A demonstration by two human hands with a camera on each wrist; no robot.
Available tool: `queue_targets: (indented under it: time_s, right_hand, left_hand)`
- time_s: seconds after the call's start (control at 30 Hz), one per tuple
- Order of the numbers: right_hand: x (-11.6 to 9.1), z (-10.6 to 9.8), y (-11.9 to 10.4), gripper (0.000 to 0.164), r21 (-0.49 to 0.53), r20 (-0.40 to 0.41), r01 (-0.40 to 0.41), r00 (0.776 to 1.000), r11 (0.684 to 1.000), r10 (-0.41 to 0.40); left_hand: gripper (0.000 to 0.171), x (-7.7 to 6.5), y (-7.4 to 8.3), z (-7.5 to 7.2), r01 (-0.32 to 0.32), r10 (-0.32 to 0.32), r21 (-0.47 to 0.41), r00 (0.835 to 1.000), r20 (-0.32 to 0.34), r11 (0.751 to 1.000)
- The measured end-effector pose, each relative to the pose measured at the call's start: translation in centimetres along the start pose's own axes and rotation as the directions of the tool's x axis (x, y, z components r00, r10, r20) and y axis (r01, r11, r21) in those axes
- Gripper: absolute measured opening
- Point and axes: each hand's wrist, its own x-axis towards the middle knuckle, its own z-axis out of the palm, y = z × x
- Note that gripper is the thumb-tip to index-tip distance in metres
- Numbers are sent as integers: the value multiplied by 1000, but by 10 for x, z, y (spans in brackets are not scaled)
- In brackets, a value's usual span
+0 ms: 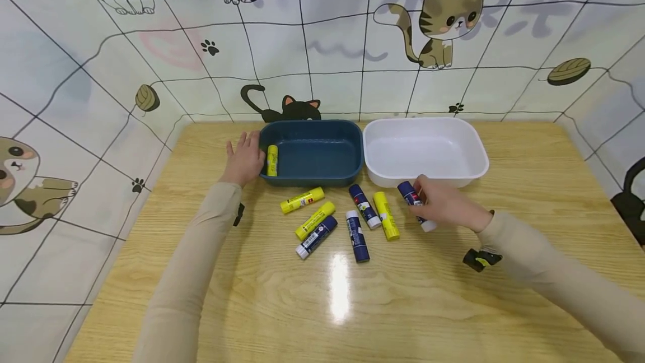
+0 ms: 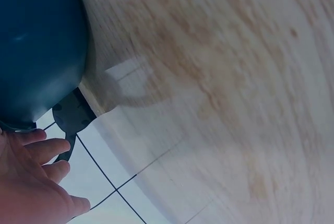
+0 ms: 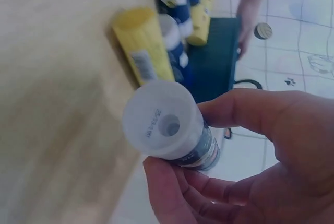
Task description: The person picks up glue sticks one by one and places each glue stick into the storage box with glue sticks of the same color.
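Note:
My right hand (image 1: 445, 203) pinches a dark blue glue stick (image 1: 409, 192) between thumb and fingers, just in front of the white bin (image 1: 423, 153). Its white end (image 3: 156, 119) faces the right wrist camera. At the left side of the dark blue bin (image 1: 317, 156), my left hand (image 1: 244, 160) rests against the wall with fingers extended. A yellow glue stick (image 1: 272, 160) lies inside that bin, along its left end. Between me and the bins lie three yellow glue sticks, one a yellow stick (image 1: 386, 216) near the right hand, and three blue ones, including a blue stick (image 1: 358, 236).
Both bins stand side by side at the back of the wooden table (image 1: 282, 307). A white cloth (image 1: 332, 43) printed with cats and grid lines hangs close behind them and along the sides. Dark bands sit on both wrists.

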Motion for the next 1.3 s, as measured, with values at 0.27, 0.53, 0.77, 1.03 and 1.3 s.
queue_targets:
  time_s: [0.27,0.53,0.77,1.03,1.3]
  right_hand:
    - [2,-19,-3,35,-80,8,-18,1000,997,18]
    - [6,-35,-2,35,-57,-49,-51,998,997,48]
    - [13,-50,-4,39,-35,-75,-81,994,996,78]
    - [37,-70,-10,41,37,-61,-161,985,986,163]
    - [52,-85,2,44,125,-33,-217,974,968,223]
  left_hand:
    - [55,0,1,4,4,-4,5,1000,15,1000]
    - [55,-1,3,6,8,-8,-1,1000,5,1000]
    - [55,1,2,8,4,-4,6,1000,10,1000]
    - [55,2,0,0,8,-8,10,1000,-5,1000]
    - [57,3,-4,3,33,-33,-8,999,16,999]
